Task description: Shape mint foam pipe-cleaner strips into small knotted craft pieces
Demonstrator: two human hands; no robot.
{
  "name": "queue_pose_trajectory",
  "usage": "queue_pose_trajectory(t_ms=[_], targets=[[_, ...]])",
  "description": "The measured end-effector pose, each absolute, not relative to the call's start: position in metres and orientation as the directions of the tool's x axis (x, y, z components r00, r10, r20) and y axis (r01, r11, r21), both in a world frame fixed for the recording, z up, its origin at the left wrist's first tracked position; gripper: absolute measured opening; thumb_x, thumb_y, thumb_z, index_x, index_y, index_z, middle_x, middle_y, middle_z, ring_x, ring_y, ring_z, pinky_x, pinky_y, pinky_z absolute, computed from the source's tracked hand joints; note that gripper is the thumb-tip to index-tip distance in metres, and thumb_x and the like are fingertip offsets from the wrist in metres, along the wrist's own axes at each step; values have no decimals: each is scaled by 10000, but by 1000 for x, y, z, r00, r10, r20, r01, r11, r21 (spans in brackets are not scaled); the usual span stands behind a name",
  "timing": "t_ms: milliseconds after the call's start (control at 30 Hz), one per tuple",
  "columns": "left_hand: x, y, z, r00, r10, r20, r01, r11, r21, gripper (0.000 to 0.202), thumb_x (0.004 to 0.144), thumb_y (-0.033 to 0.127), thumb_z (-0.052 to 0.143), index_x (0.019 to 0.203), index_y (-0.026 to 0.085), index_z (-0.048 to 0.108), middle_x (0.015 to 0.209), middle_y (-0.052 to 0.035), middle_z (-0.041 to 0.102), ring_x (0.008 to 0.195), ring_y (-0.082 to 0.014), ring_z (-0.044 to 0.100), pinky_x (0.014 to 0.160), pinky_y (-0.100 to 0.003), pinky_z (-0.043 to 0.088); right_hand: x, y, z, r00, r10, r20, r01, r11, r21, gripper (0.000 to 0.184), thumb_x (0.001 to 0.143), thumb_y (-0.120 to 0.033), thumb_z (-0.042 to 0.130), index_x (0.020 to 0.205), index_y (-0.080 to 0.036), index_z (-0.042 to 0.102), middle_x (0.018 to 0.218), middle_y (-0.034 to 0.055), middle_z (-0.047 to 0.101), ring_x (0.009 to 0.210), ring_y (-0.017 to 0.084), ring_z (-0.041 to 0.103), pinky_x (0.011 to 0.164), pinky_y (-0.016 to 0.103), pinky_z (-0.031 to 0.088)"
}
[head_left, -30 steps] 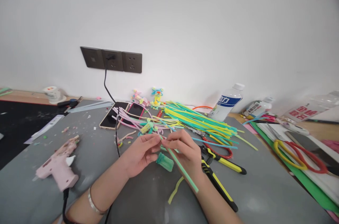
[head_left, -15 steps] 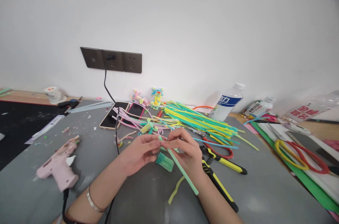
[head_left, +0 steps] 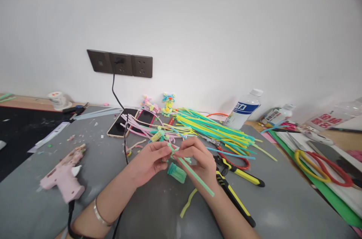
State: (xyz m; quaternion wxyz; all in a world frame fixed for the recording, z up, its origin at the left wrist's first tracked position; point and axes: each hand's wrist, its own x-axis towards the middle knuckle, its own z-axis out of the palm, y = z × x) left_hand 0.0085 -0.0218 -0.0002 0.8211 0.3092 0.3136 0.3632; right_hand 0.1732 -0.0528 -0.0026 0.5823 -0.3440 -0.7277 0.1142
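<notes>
Between my two hands is a light green pipe cleaner [head_left: 198,178], its upper end bent and its long tail slanting down to the right. My left hand [head_left: 151,160] pinches the bent end between thumb and forefinger. Close against it, my right hand [head_left: 198,158] grips the same pipe cleaner with its fingertips. Just below my fingers lies a green bundle of short pipe-cleaner pieces [head_left: 177,173]. A loose yellow-green piece [head_left: 188,203] rests on the grey mat nearer to me. Behind my hands sits a small yellow and green pipe-cleaner figure [head_left: 157,134], partly hidden.
A pink glue gun [head_left: 63,176] lies at left, its cord running down. Yellow-black pliers [head_left: 236,197] lie right of my hands. Behind are a pile of pipe cleaners [head_left: 212,129], phones [head_left: 121,124], and a bottle [head_left: 244,109]. Scissors [head_left: 313,165] lie at far right.
The upper end of the green pipe cleaner now shows a bend or loop at my fingertips. Its tail has swung slightly up and to the right. My hands have barely moved.
</notes>
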Motion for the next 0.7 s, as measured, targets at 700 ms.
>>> queue_pose_trajectory(t_ms=[700], targets=[[5, -20, 3, 574, 812, -108, -197, 265, 944, 352, 719, 484, 787, 688, 143, 706, 646, 9, 465, 538, -75, 296, 494, -230, 213, 181, -48, 2, -213, 784, 584, 161, 617, -770, 124, 853, -209, 714, 759, -216, 635, 778, 20, 611, 756, 184, 589, 704, 329, 468]])
